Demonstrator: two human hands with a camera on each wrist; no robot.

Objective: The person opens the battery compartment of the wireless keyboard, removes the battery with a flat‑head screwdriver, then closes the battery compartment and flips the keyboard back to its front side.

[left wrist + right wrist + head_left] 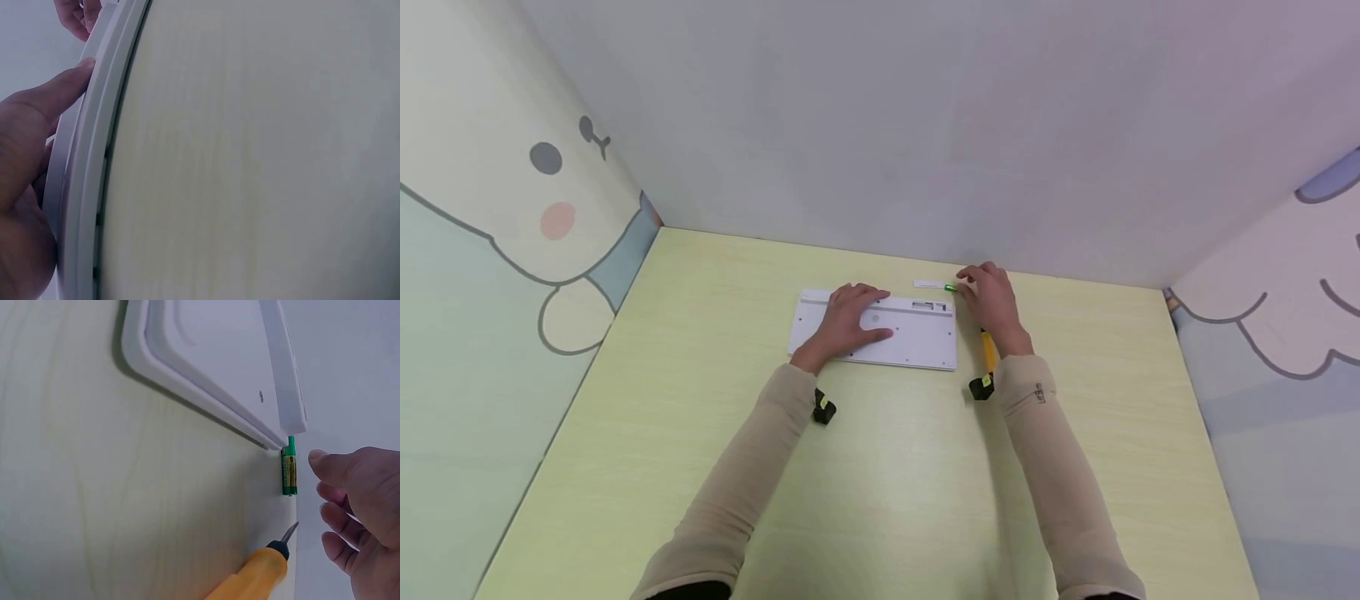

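Note:
A white keyboard point(917, 340) lies underside up on the table, its battery compartment point(928, 306) uncovered near the far right corner. My left hand point(844, 321) rests on its left half, thumb and fingers spread apart. In the left wrist view the thumb point(72, 84) lies along the keyboard's edge. My right hand point(994, 302) hovers past the keyboard's right end, fingers loosely bent around nothing. Just off its thumb are small green batteries point(289, 470) beside the keyboard's corner. To their left lies a narrow white strip point(928, 284).
Under my right forearm is a yellow-handled tool point(988, 352) with a thin metal tip. Black wrist cameras point(981, 387) jut from both wrists. The table point(715, 333) meets a plain wall point(880, 150) just beyond the strip, and side walls with cartoon drawings flank it.

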